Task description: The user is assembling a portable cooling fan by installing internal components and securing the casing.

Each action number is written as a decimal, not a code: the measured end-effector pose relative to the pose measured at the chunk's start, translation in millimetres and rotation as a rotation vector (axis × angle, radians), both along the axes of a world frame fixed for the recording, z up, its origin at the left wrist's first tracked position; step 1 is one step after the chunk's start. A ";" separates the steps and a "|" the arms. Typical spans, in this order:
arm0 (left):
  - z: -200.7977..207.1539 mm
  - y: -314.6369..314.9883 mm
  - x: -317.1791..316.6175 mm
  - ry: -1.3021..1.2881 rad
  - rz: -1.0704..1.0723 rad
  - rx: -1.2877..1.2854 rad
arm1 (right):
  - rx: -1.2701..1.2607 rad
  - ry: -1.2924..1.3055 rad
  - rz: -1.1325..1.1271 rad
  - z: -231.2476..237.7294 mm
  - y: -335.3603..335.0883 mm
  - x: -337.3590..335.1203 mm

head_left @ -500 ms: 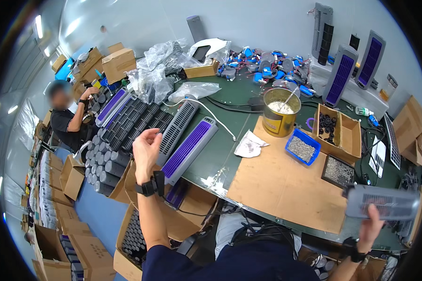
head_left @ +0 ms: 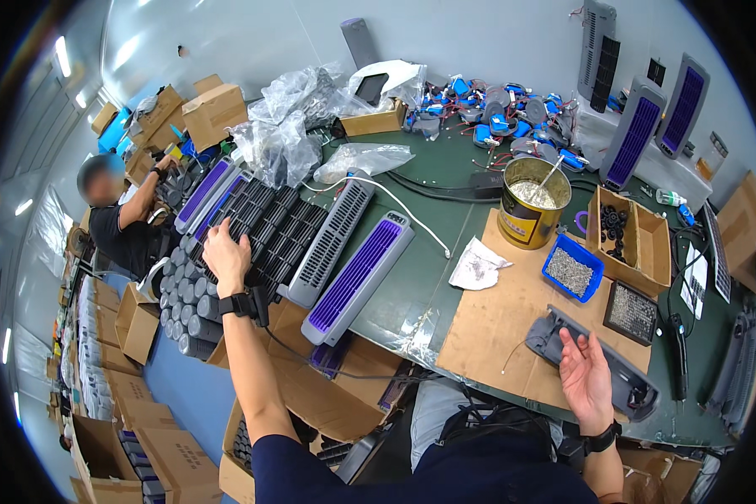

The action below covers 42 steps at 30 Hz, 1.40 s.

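My left hand (head_left: 227, 256) is over a stack of black slatted cylinders (head_left: 265, 231) on the left of the table. Its fingers are apart, with the tips at the cylinders and nothing visibly gripped. My right hand (head_left: 586, 382) is open beside a long grey housing shell (head_left: 622, 378), its fingers reaching over the near edge. The shell lies hollow side up on the cardboard sheet (head_left: 487, 336), with a thin wire coming from its left end. Near the left hand lie a grey slotted casing (head_left: 332, 244) and a grey unit with a purple grille (head_left: 361, 277).
A yellow tin (head_left: 531, 206), a blue tray of small metal parts (head_left: 573, 267), a black tray (head_left: 630, 312) and a partitioned box (head_left: 630, 235) stand around the cardboard. A screwdriver-like black tool (head_left: 679, 357) lies at right. A co-worker (head_left: 122, 214) sits at far left.
My left hand has moved left onto the black cylinders. My right hand has brought the grey shell leftward onto the cardboard and loosened its grip. The view has shifted slightly.
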<state>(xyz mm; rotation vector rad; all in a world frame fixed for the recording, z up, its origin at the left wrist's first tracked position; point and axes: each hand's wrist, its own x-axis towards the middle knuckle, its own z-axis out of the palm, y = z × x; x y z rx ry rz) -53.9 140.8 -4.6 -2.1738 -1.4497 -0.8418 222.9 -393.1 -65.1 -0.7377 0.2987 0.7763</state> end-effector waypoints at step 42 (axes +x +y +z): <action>31.9 143.4 91.2 0.286 -0.142 -0.440 | -0.167 -0.347 0.224 9.0 6.8 -8.8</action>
